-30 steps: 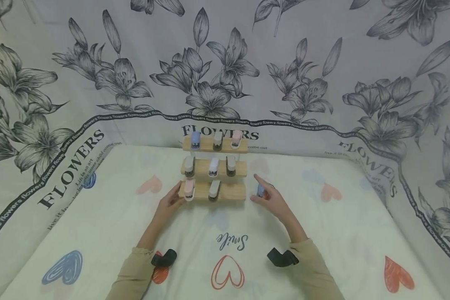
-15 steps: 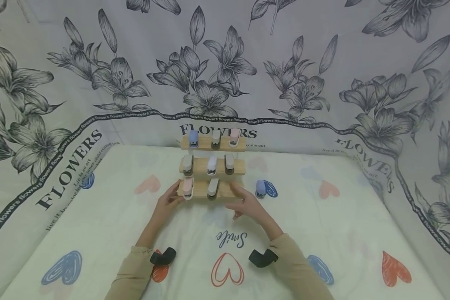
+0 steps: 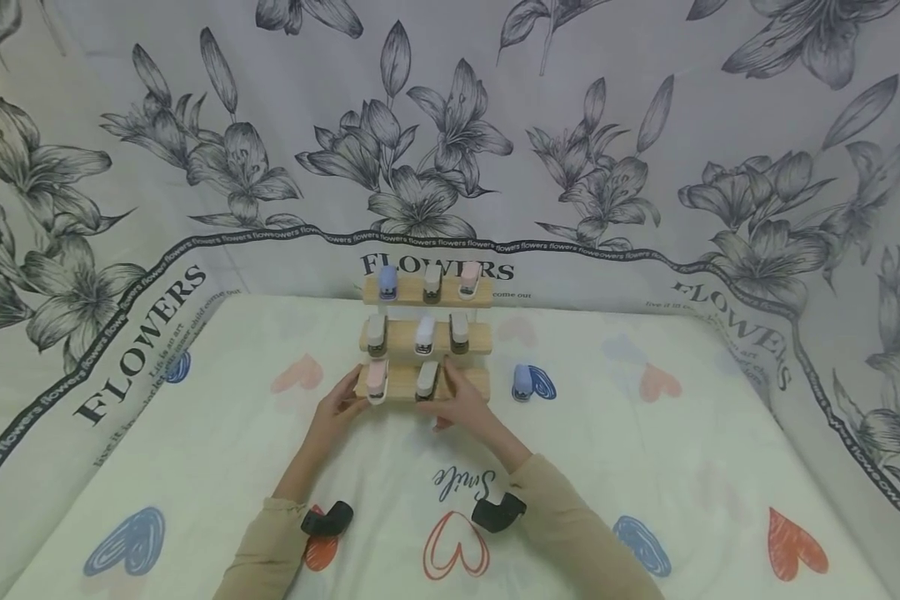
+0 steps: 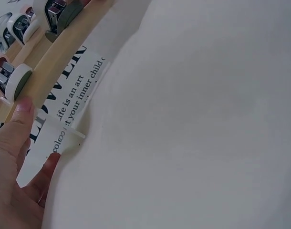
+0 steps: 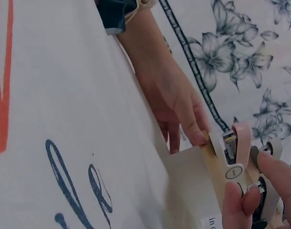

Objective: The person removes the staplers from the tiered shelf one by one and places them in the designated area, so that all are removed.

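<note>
Head cam: L hand (image 3: 337,407) grips L end of wooden rack (image 3: 401,385), btm tier. R hand (image 3: 465,410) spread round grey stapler (image 3: 427,377), btm tier, mid. Blue stapler (image 3: 522,382) on cloth (image 3: 607,442), R of rack.

L wrist: thumb on rack edge, nr pink stapler (image 4: 10,76).

R wrist: can't tell if R hand pinches grey stapler; fingers block view.
</note>
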The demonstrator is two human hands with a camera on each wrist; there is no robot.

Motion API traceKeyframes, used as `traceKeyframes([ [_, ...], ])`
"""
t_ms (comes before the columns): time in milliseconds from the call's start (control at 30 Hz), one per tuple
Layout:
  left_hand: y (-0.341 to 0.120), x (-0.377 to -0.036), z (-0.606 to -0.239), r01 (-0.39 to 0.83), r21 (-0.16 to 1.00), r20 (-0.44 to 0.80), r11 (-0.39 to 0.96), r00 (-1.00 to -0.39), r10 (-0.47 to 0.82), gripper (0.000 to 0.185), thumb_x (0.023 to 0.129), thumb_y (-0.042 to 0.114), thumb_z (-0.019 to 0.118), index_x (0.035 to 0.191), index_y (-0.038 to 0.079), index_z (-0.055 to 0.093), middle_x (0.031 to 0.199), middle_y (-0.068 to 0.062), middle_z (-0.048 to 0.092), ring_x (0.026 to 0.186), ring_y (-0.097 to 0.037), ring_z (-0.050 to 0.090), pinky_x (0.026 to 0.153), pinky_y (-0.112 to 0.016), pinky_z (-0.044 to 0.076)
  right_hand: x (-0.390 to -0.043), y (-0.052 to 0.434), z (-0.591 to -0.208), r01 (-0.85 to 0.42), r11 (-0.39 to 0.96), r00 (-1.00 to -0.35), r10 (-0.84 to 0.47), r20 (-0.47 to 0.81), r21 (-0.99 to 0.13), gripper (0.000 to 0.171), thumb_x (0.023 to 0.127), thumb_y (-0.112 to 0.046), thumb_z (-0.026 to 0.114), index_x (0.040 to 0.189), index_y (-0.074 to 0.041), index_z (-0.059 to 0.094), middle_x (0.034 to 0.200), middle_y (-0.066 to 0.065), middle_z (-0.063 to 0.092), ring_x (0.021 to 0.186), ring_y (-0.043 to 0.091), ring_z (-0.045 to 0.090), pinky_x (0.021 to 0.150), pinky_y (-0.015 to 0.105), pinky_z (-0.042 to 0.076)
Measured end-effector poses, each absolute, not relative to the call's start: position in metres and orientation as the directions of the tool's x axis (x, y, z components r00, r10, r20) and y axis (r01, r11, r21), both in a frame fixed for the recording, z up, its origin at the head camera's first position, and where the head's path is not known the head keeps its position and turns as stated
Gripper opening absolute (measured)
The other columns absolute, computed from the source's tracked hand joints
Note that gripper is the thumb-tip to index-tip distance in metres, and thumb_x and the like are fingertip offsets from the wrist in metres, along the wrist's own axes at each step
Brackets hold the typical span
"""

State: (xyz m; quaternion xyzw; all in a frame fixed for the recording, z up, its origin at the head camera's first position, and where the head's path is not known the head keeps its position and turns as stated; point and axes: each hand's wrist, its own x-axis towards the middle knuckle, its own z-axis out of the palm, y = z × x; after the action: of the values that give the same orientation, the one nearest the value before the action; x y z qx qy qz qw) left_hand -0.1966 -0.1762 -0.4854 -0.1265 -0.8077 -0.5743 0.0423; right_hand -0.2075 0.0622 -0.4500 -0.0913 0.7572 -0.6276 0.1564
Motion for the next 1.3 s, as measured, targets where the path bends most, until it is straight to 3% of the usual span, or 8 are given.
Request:
traceKeyframes([
  [133,-0.174,-0.188,-0.474,0.230,0.922,0.194,0.311,-0.970,0.143,0.059,0.088,0.014,0.058,0.138,0.002,0.029,0.137,-0.018,0.033,0.100,-0.037,0.053,0.085,-0.049,0.039,-0.207,0.057,-0.448,0.072,0.203,-0.946,-0.297,-0.131,-0.976,0.095,0.077,-0.024,0.072,0.144,-0.015,0.005,0.146,0.016,0.010,0.077,0.034,0.061,0.061,0.030,0.052],
  [300,-0.173,-0.189,-0.476,0.226,0.924,0.187,0.307,-0.971,0.150,0.059,0.088,0.013,0.057,0.139,0.004,0.029,0.138,-0.017,0.033,0.100,-0.036,0.053,0.086,-0.048,0.039,-0.208,0.055,-0.445,0.095,0.164,-0.952,-0.275,-0.137,-0.982,0.091,0.078,-0.028,0.071,0.144,-0.014,0.010,0.145,0.015,0.016,0.053,0.020,0.059,0.057,0.031,0.052],
  [467,-0.172,-0.191,-0.476,0.236,0.922,0.196,0.308,-0.968,0.158,0.058,0.088,0.014,0.057,0.139,0.004,0.029,0.138,-0.017,0.033,0.100,-0.035,0.053,0.086,-0.047,0.040,-0.210,0.056,-0.443,0.051,0.139,-0.957,-0.277,-0.088,-0.989,0.081,0.078,-0.021,0.071,0.142,-0.011,0.023,0.144,0.016,0.021,0.048,0.014,0.056,0.054,0.033,0.052],
  [600,-0.172,-0.191,-0.473,0.235,0.919,0.196,0.317,-0.969,0.151,0.059,0.088,0.015,0.058,0.139,0.004,0.029,0.138,-0.017,0.033,0.100,-0.035,0.053,0.086,-0.046,0.040,-0.212,0.056,-0.445,0.037,0.136,-0.970,-0.233,-0.069,-0.990,0.074,0.075,-0.019,0.074,0.136,-0.007,0.034,0.140,0.018,0.028,0.050,0.020,0.059,0.053,0.032,0.052],
  [800,-0.172,-0.188,-0.476,0.215,0.921,0.179,0.326,-0.974,0.136,0.059,0.088,0.014,0.058,0.139,0.005,0.029,0.137,-0.016,0.035,0.098,-0.034,0.054,0.086,-0.046,0.041,-0.207,0.061,-0.450,-0.005,0.096,-0.973,-0.228,-0.018,-0.995,0.067,0.073,-0.012,0.074,0.130,-0.003,0.040,0.137,0.021,0.033,0.065,0.037,0.061,0.053,0.032,0.051],
  [1000,-0.175,-0.190,-0.494,0.216,0.919,0.177,0.330,-0.974,0.143,0.060,0.088,0.017,0.058,0.139,0.006,0.029,0.137,-0.016,0.035,0.096,-0.031,0.056,0.084,-0.045,0.042,-0.190,0.068,-0.439,-0.081,0.095,-0.961,-0.273,0.052,-0.992,0.066,0.074,-0.001,0.070,0.130,0.009,0.036,0.132,0.027,0.035,0.064,0.032,0.061,0.053,0.035,0.052],
  [1133,-0.180,-0.200,-0.505,0.224,0.914,0.191,0.339,-0.973,0.130,0.062,0.087,0.023,0.059,0.140,0.013,0.030,0.138,-0.011,0.035,0.094,-0.026,0.057,0.083,-0.041,0.043,-0.186,0.073,-0.433,-0.109,0.135,-0.955,-0.288,0.066,-0.985,0.065,0.075,-0.001,0.069,0.130,0.008,0.036,0.130,0.026,0.039,0.058,0.033,0.060,0.058,0.029,0.051],
  [1300,-0.181,-0.202,-0.506,0.259,0.902,0.223,0.345,-0.964,0.142,0.062,0.086,0.025,0.060,0.140,0.014,0.030,0.138,-0.012,0.034,0.094,-0.027,0.057,0.083,-0.043,0.043,-0.185,0.086,-0.435,-0.146,0.081,-0.928,-0.357,0.108,-0.986,0.061,0.075,0.004,0.067,0.129,0.005,0.038,0.131,0.025,0.038,0.060,0.046,0.056,0.053,0.029,0.050],
])
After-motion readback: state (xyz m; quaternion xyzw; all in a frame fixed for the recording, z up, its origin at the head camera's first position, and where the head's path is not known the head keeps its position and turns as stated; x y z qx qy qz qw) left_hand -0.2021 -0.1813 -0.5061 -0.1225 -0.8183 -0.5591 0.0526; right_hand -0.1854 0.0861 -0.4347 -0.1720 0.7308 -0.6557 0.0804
